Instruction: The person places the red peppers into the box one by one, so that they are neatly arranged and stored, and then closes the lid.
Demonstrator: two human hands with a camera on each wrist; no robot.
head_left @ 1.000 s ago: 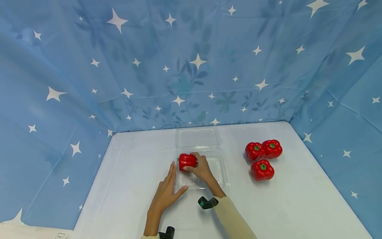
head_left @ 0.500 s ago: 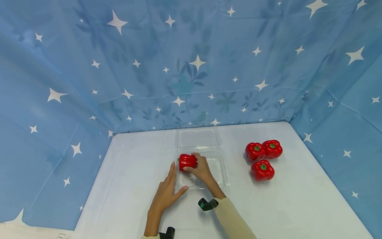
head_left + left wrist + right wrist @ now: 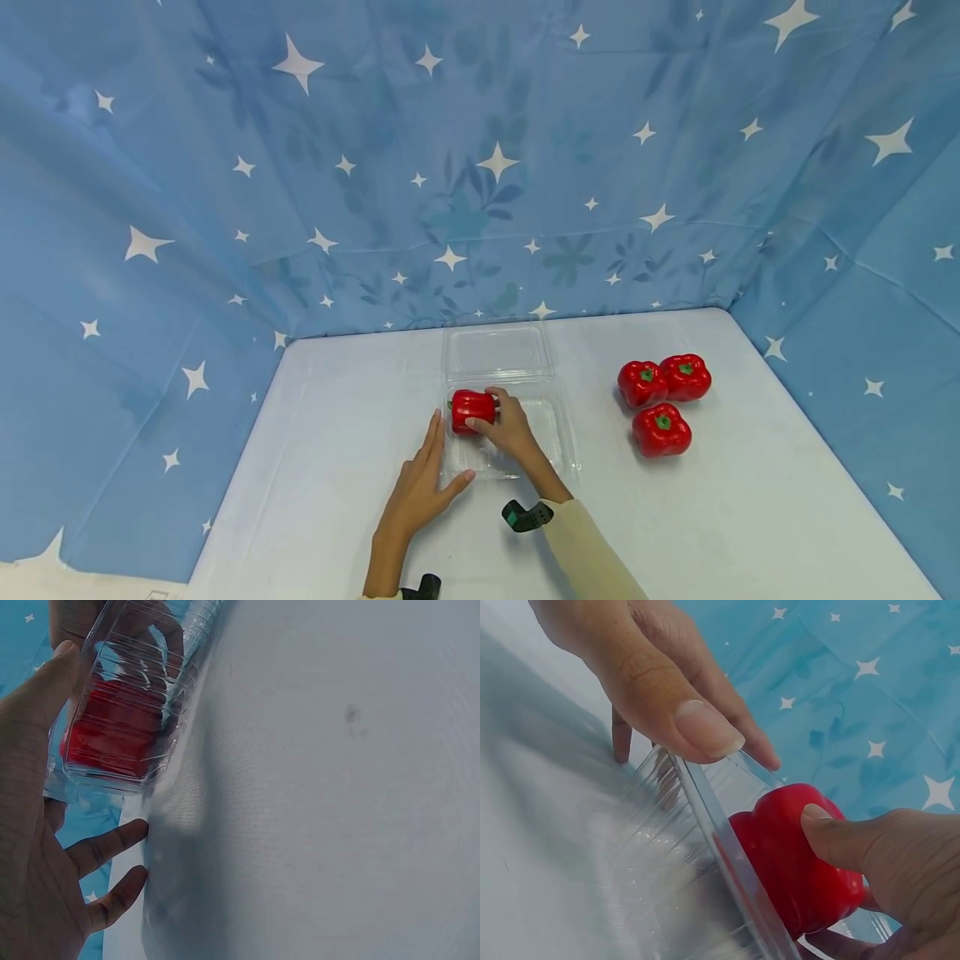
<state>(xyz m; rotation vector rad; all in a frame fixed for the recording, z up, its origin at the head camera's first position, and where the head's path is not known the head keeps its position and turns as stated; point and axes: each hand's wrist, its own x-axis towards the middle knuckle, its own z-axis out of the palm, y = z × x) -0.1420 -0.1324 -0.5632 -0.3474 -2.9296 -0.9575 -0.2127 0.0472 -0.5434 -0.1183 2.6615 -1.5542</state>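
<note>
White table (image 3: 315, 433) right across my head view, and on it the clear container (image 3: 551, 425), its lid (image 3: 497, 348) laid back toward the table's far edge. My left hand (image 3: 418, 487) spreads straight-fingered round the container's near left corner, gripping nothing; whether it presses the wall, I can't tell. My right hand (image 3: 512, 427) has a red pepper (image 3: 470, 406) pinched, thumb on the near flank: pepper on its side in the container's left half, stem toward the table's left edge. Three spare peppers (image 3: 661, 438) sit stems up toward the table's right edge. I'd call the pepper light and firm, that gloss a touch slippery; best hold is across the broad flanks, off the stem. The thin container would likely flex first.
</note>
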